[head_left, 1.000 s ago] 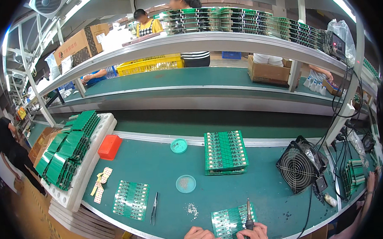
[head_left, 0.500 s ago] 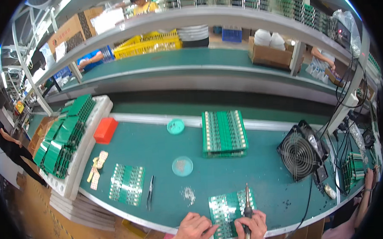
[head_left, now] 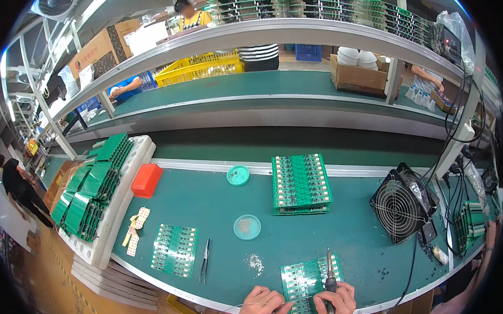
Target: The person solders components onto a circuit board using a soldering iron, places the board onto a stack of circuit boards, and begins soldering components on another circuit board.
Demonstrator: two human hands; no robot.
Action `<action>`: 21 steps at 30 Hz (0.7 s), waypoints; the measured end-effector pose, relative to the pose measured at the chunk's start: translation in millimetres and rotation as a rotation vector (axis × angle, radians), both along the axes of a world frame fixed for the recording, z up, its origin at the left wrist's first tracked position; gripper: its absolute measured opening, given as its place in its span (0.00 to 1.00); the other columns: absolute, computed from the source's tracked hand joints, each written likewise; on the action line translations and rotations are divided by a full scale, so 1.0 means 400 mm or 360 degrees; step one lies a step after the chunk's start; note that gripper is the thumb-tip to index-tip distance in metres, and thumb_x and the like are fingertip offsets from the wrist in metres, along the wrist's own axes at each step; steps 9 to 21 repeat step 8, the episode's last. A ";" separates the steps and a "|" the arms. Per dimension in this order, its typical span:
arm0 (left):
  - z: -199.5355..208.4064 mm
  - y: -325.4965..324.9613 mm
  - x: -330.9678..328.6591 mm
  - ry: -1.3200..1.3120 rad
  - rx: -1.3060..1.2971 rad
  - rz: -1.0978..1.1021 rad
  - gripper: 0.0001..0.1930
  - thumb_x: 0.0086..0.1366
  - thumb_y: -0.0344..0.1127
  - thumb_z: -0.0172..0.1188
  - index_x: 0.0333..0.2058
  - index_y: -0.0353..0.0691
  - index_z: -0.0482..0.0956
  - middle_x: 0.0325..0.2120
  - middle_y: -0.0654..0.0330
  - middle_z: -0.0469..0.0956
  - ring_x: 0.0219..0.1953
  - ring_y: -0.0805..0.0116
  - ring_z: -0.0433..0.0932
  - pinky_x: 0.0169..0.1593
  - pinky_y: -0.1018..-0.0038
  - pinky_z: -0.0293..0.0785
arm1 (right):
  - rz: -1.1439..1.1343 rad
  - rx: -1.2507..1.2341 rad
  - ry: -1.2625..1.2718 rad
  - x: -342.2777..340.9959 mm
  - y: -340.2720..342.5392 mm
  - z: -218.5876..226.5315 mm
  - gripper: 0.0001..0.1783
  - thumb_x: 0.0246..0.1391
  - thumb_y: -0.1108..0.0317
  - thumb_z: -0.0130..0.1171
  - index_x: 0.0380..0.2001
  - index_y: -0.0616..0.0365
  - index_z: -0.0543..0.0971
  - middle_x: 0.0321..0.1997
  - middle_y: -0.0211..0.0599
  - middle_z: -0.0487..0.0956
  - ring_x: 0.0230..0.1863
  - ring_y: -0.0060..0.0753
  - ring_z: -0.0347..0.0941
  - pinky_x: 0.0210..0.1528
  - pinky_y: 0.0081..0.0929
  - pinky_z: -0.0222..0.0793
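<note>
My right hand point(head_left: 337, 303) is wrapped around a soldering iron point(head_left: 330, 280), its tip pointing away from me over a green circuit board panel point(head_left: 301, 274) at the near edge of the table. My left hand point(head_left: 261, 306) is pinched at that panel's left edge on a thin strand of solder wire point(head_left: 303, 298), which reaches over the board toward the iron. Just beyond my left hand lies a scatter of small pale parts point(head_left: 255, 263). Tweezers point(head_left: 205, 261) and a second circuit board panel point(head_left: 175, 250) rest farther left.
Beyond are two round turquoise dishes point(head_left: 247, 235), point(head_left: 238, 183) and a stack of circuit boards point(head_left: 301, 183). A fan point(head_left: 398, 206) with trailing cables stands right. Left are a red box point(head_left: 146, 180) and a white foam tray point(head_left: 103, 258) bearing boards. A shelf rail point(head_left: 246, 35) crosses above; other people work nearby.
The whole view has shifted slightly, so the table's things sit lower and farther right. Both hands stay at the same board, and the iron is still in my right hand.
</note>
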State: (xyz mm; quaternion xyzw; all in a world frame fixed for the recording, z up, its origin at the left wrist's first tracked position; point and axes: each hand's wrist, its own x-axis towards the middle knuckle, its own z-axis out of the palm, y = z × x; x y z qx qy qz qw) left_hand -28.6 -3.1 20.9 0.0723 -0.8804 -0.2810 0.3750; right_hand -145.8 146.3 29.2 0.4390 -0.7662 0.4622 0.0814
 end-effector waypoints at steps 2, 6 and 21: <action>-0.001 0.001 0.003 -0.0001 -0.0020 0.0005 0.12 0.52 0.26 0.66 0.21 0.41 0.68 0.18 0.57 0.66 0.22 0.56 0.68 0.33 0.64 0.64 | -0.0013 0.0006 -0.0007 0.000 0.001 -0.004 0.11 0.45 0.79 0.68 0.33 0.58 0.79 0.30 0.41 0.77 0.37 0.50 0.72 0.47 0.43 0.69; -0.004 -0.004 0.000 -0.0009 -0.0068 0.0013 0.11 0.52 0.25 0.65 0.21 0.40 0.68 0.18 0.57 0.67 0.22 0.57 0.68 0.33 0.64 0.64 | 0.0017 -0.0038 -0.0017 -0.002 0.003 -0.019 0.11 0.46 0.78 0.68 0.34 0.57 0.80 0.30 0.41 0.77 0.37 0.50 0.72 0.47 0.44 0.68; -0.008 -0.005 0.004 -0.0019 -0.0070 0.0011 0.11 0.52 0.26 0.65 0.22 0.40 0.68 0.18 0.57 0.67 0.22 0.56 0.69 0.33 0.64 0.64 | 0.0003 -0.0049 -0.0007 -0.006 -0.002 -0.020 0.11 0.47 0.78 0.68 0.34 0.56 0.80 0.30 0.41 0.77 0.38 0.50 0.72 0.48 0.45 0.68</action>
